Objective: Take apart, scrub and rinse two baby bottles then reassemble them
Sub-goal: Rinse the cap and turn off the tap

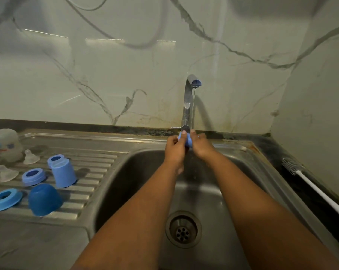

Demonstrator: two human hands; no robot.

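Both hands meet under the tap point(191, 98) over the sink point(252, 172), where a thin stream of water runs. My left hand point(174, 151) and my right hand point(200, 145) grip a small light blue bottle part point(186, 140) between them; most of it is hidden by fingers. On the draining board point(98, 172) at the left lie two clear teats point(31, 157) point(6, 173), a clear bottle body point(6, 143), blue screw rings point(33, 176) point(6, 198) point(55, 159), a light blue cap point(63, 175) and a dark blue cap point(44, 199).
A bottle brush point(308, 182) with a white handle lies on the dark counter right of the sink. The drain point(183, 228) sits near the front of the basin. A marble-patterned wall stands behind and to the right.
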